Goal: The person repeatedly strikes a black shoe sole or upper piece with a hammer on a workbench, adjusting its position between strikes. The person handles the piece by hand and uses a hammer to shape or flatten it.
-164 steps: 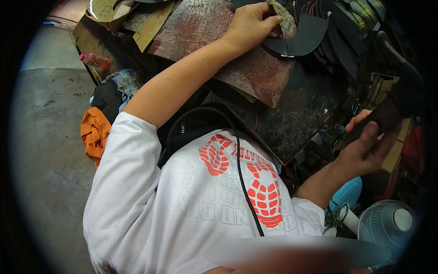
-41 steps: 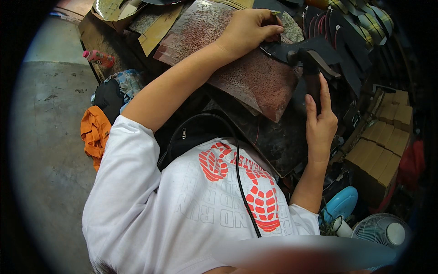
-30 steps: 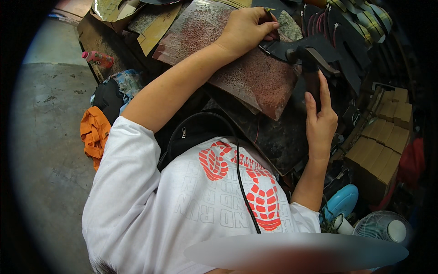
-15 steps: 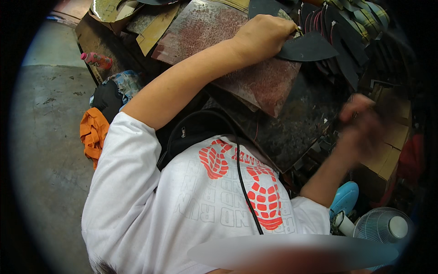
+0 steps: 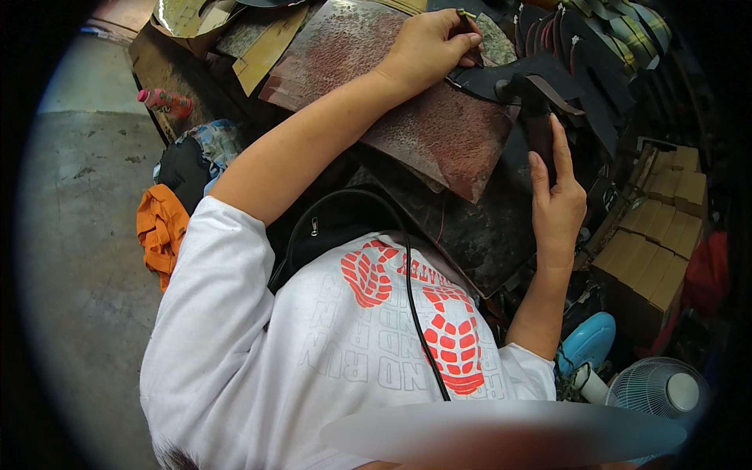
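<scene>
My right hand [image 5: 558, 207] is closed round the dark handle of a hammer [image 5: 539, 133]. Its head lies over a curved black sheet piece [image 5: 482, 81] beside the worn reddish-brown board [image 5: 446, 133]. Above the board's far side, my left hand [image 5: 431, 47] is closed in a pinch, with a small yellow tip [image 5: 466, 13] sticking out by the fingers. What else these fingers hold is hidden. A grey speckled slab [image 5: 495, 43] shows right beside the left fingertips.
Several black curved pieces [image 5: 595, 94] are stacked at the far right, near plaid-covered strips [image 5: 630, 39]. Brown cardboard boxes [image 5: 646, 251] and a fan [image 5: 658, 388] stand at the right. A pink bottle [image 5: 166, 103] and orange cloth [image 5: 162, 231] are at the left.
My right hand, blurred before, has moved left and up, bringing the hammer over the black piece. My left hand has shifted slightly left, and the black piece now lies lower against the board.
</scene>
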### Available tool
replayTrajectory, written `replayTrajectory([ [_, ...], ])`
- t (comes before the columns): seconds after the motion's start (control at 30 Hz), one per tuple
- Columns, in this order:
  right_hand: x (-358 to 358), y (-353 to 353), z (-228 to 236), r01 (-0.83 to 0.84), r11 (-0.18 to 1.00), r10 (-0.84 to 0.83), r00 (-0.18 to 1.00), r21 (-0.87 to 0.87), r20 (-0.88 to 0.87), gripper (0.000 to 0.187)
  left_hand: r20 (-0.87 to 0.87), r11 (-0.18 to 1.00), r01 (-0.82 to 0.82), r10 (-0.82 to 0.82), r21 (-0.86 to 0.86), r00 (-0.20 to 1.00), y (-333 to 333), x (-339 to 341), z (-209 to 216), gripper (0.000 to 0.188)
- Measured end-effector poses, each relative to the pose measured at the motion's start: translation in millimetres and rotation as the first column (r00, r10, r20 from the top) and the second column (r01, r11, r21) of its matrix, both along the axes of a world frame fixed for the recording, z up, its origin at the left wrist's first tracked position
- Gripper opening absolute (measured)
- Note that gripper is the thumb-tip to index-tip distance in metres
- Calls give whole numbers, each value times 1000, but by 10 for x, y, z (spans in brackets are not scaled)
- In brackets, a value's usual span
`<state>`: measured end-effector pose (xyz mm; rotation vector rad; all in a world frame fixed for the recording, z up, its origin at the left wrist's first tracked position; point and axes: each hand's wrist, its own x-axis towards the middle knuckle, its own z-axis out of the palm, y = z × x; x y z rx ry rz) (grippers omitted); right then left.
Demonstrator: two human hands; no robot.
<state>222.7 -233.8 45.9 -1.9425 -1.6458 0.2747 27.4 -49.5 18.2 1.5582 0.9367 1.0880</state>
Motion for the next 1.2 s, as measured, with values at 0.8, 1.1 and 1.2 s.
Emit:
replayTrajectory([
  [0.8,47,-221,794,-46,778,245,941,627,-235,54,15,999,23,-23,-24,1000,55,18,-9,12],
  [1.1,67,-250,1080,-82,743,198,975,665,-100,60,-158,942,5,50,335,986,-6,33,31,14],
  [1.2,-22,-184,1267,-33,726,182,972,687,-147,65,-265,802,18,176,597,948,-2,116,15,16],
])
